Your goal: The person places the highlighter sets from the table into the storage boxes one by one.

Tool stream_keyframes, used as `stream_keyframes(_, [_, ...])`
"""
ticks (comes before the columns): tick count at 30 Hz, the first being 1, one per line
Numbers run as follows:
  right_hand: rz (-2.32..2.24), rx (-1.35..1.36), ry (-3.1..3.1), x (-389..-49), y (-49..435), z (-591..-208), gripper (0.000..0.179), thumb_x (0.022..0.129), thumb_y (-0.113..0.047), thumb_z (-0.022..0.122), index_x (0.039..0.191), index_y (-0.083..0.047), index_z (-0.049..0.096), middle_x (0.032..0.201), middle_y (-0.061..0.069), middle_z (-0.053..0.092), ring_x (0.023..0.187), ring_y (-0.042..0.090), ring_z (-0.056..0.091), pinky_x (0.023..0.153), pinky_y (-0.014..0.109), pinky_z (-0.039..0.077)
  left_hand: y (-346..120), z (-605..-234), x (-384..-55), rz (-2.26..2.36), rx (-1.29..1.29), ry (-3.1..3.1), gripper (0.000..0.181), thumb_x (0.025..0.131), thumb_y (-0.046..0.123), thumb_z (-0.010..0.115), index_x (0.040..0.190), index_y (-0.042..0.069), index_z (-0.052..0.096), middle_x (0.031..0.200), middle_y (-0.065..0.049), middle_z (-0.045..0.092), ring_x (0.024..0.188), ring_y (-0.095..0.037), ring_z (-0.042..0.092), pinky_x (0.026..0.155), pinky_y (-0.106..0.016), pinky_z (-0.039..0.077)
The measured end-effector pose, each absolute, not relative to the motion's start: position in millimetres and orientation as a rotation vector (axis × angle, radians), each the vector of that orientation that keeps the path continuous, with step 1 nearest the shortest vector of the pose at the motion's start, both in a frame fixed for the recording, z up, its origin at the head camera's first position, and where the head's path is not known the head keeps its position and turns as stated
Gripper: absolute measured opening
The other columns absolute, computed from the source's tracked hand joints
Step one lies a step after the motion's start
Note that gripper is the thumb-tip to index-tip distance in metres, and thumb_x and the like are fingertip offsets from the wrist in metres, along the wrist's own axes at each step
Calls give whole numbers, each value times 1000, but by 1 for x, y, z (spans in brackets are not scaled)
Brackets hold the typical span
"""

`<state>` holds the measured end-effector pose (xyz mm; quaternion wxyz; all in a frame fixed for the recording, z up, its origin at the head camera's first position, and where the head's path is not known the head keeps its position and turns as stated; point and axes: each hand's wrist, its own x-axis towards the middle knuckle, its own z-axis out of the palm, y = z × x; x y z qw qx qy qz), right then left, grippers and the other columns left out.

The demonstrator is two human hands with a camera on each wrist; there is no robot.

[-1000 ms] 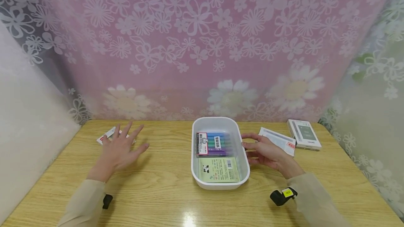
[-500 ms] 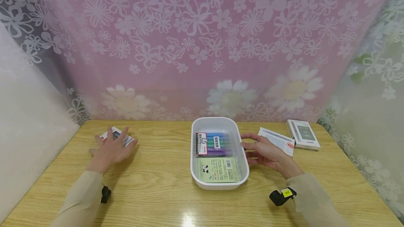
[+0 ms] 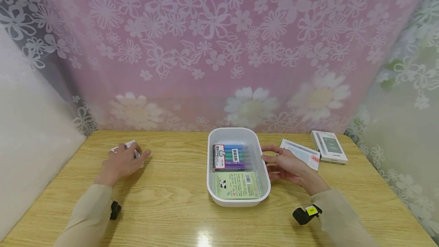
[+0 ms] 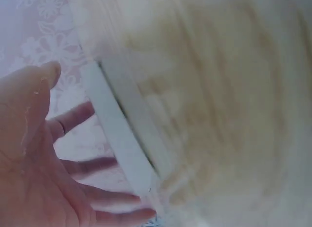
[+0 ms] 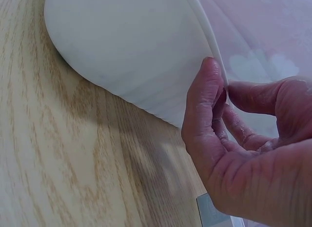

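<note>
- Our left hand [image 3: 120,163], thumb and fingers apart, is at the box [image 4: 119,134], left of the tub [image 3: 239,202]; we should grip its edges evenly.
- Our right hand [image 3: 289,166] pinches the tub's rim; let's hold it steady.

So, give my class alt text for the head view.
A person's right hand holds the rim of a white container on a wooden table; inside lie a colourful pack and green packet. The left hand touches a small package.
</note>
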<state>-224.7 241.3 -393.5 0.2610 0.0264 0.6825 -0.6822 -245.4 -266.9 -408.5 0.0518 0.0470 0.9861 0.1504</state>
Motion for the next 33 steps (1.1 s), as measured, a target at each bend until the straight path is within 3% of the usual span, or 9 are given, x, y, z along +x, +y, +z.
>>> stream_keyframes(3, [-1845,70,1848,-225,241,-394,51,103,-21,60,148,-9,38,103,2,70,81,12,69,68,27,62,-262,-406,-242,472,255,3053,38,103,48,53,102,10,59,118,-31,51,98,-48,52,76,-60,45])
stream_keyframes(6, [-1845,70,1849,-224,242,-394,52,103,-20,60,149,-9,38,102,2,70,81,12,70,69,27,62,-257,-403,-238,461,239,3060,27,98,34,65,109,10,58,122,-31,47,94,-47,51,61,-49,45])
stream_keyframes(10, [-1847,68,1844,-224,241,-394,52,103,-20,60,149,-9,38,103,1,70,82,12,69,70,27,62,-251,-399,-235,379,79,2993,55,97,35,65,142,9,46,134,-46,34,108,-65,46,62,-67,49])
stream_keyframes(13, [-1845,70,1846,-224,240,-394,53,103,-20,60,149,-9,38,103,2,69,83,13,69,70,27,61,-250,-396,-234,330,8,2929,63,99,38,61,151,13,36,131,-52,34,106,-67,47,66,-75,46])
stream_keyframes(17, [-1844,82,1855,-224,240,-394,52,103,-20,60,149,-9,38,103,2,70,82,13,69,69,26,61,-248,-395,-233,318,22,2939,60,97,38,62,148,17,40,126,-48,41,97,-57,51,61,-65,45])
stream_keyframes(23, [-1850,70,1839,-223,240,-394,52,103,-21,60,149,-9,38,104,2,70,82,12,69,69,26,61,-243,-399,-230,212,158,3111,59,89,35,75,141,22,51,131,-41,40,108,-61,45,67,-80,42])
stream_keyframes(33, [-1845,86,1858,-223,240,-393,55,103,-20,59,151,-8,36,104,2,69,83,13,69,69,26,61,-231,-392,-228,196,395,3261,56,87,32,79,138,27,55,147,-32,39,121,-62,43,71,-81,41])
